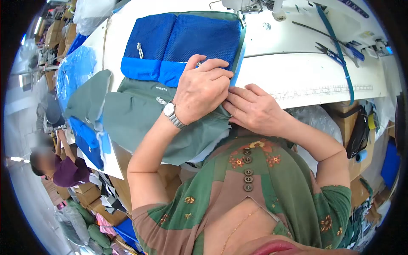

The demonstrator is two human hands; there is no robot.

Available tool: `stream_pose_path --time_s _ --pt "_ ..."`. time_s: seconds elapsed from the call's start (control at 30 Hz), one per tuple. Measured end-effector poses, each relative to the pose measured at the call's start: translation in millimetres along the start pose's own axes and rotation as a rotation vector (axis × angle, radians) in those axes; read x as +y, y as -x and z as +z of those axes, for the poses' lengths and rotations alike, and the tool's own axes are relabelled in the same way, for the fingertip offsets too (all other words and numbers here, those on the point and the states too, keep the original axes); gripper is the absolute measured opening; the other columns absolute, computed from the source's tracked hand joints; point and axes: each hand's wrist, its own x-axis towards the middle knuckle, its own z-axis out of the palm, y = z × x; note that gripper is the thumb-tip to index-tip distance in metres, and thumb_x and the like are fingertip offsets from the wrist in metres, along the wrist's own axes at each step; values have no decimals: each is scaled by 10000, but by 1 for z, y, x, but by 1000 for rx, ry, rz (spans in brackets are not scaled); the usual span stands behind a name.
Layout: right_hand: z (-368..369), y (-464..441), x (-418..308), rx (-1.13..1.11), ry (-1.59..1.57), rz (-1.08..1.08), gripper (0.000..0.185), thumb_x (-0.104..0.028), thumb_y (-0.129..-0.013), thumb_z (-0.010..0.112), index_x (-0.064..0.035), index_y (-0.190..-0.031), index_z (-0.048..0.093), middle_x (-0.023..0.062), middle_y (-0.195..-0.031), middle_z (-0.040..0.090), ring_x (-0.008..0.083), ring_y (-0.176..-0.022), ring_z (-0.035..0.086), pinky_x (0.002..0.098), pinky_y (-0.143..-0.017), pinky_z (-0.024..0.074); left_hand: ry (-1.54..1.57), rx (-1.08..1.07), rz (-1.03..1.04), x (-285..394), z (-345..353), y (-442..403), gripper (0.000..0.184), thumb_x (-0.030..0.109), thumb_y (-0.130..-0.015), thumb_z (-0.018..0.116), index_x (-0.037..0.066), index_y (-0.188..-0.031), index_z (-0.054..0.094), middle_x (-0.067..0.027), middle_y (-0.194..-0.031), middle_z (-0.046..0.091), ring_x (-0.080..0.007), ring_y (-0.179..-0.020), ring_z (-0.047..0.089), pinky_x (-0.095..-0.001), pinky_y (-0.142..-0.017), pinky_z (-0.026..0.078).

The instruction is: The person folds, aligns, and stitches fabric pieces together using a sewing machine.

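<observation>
A grey-green fabric piece [131, 112] with blue mesh pockets [202, 36] lies on the white sewing table and hangs over its front edge. My left hand [203, 87], with a wristwatch [169, 110], rests on the lower right of the pockets. Its fingers are curled and closed on the fabric near the right side; a small shiny bit shows by the index finger. Close beside it, my right hand [257, 111] has its fingertips pressed together on the fabric's right edge. My hands cover the spot where they grip. A cord pull [140, 50] lies on the left pocket.
Part of a sewing machine [276, 9] stands at the back. To the right are blue-handled snips [329, 53], a dark green strap [340, 55] and a ruler scale [323, 91] along the table. More grey-green fabric [88, 95] lies left. Another person [70, 170] works farther left among boxes.
</observation>
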Motion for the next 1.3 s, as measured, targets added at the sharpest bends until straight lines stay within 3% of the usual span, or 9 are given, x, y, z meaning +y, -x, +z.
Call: stream_pose_path --time_s 0.1,0.23,0.33,0.53,0.63,0.93,1.0,1.1,1.3 --pt "1 2 1 -17 -21 15 304 -192 -733 632 -18 -981 624 100 -1010 606 225 -1081 567 315 -811 446 28 -36 44 -1 3 -3 50 86 -733 652 76 -707 611 -14 -869 690 -177 -968 629 -406 -869 431" --pt "4 5 3 -55 -57 27 316 -199 -733 642 -8 -985 627 103 -1037 617 225 -1075 575 330 -823 458 132 -17 17 -1 9 -3 63 75 -729 657 58 -692 608 -50 -860 699 -199 -882 660 -353 -756 505" --pt "4 4 4 55 -78 29 308 -204 -734 653 -12 -974 632 101 -1031 634 222 -1037 599 340 -829 474 292 57 -101 -7 0 -7 54 23 -723 666 34 -715 614 -84 -884 703 -239 -819 685 -329 -681 554" --pt "2 10 17 272 -401 240 264 -168 -732 643 -62 -973 652 63 -978 653 191 -933 631 313 -729 507 387 30 -263 -10 -6 -1 67 -12 -745 659 9 -785 609 -105 -903 706 -241 -815 691 -296 -707 550" --pt "-8 -6 38 259 160 142 176 -154 -685 595 -83 -837 649 13 -792 550 153 -755 569 282 -621 469 402 49 -264 -8 -6 2 65 -19 -749 657 6 -787 610 -110 -909 705 -240 -823 691 -293 -714 549" --pt "10 -28 49 256 238 -203 108 -188 -667 597 -92 -717 601 -5 -728 428 140 -734 496 258 -584 391 472 108 -344 -11 -6 5 59 -18 -757 658 -6 -808 632 -124 -922 704 -236 -851 693 -299 -743 548" --pt "9 -22 49 77 219 -176 130 -180 -671 594 -70 -737 608 9 -778 507 158 -793 546 284 -621 435 480 108 -305 -14 -4 6 66 -18 -752 661 5 -809 637 -116 -926 705 -237 -857 692 -304 -743 550" --pt "-9 -20 43 215 162 -154 164 -174 -671 593 -47 -772 614 55 -863 596 195 -855 599 321 -680 483 438 138 -255 -13 -3 6 69 -13 -746 666 16 -803 642 -105 -918 706 -238 -856 692 -308 -744 553" --pt "-15 0 26 117 59 -39 179 -150 -697 585 -28 -822 624 129 -1022 659 258 -988 643 386 -830 523 449 115 -274 -12 -2 5 61 6 -741 678 23 -782 638 -89 -902 707 -239 -867 686 -318 -753 550"
